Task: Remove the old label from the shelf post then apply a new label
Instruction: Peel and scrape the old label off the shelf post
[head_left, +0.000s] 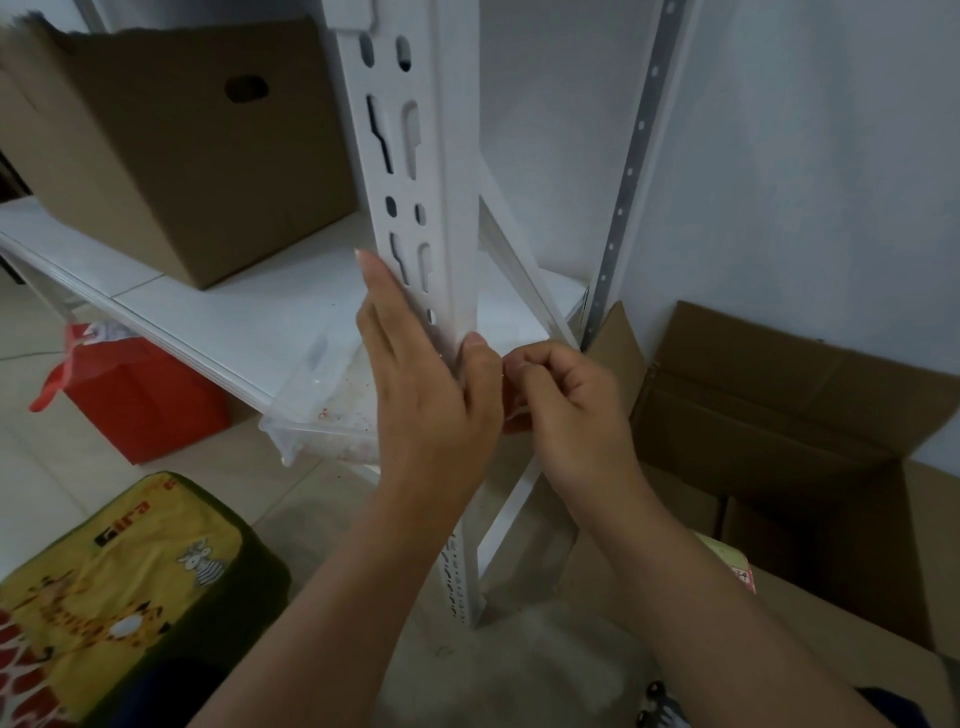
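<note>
The white slotted shelf post (410, 171) stands upright in the middle of the view. My left hand (431, 395) lies flat against its front face with the fingers straight and pointing up, and the thumb rests on the post's right corner. Just to the right, my right hand (566, 410) is curled, its fingertips pinching a small pale strip, apparently the label (518, 412), at the post's side. Both hands hide most of the strip and that stretch of the post, so I cannot tell how much of it sticks to the post.
A brown cardboard box (171, 156) sits on the white shelf (249, 312) to the left. Below it are a clear plastic tub (322, 410) and a red bag (135, 395). An open cardboard box (779, 415) lies at the right, a yellow cushion (119, 582) at lower left.
</note>
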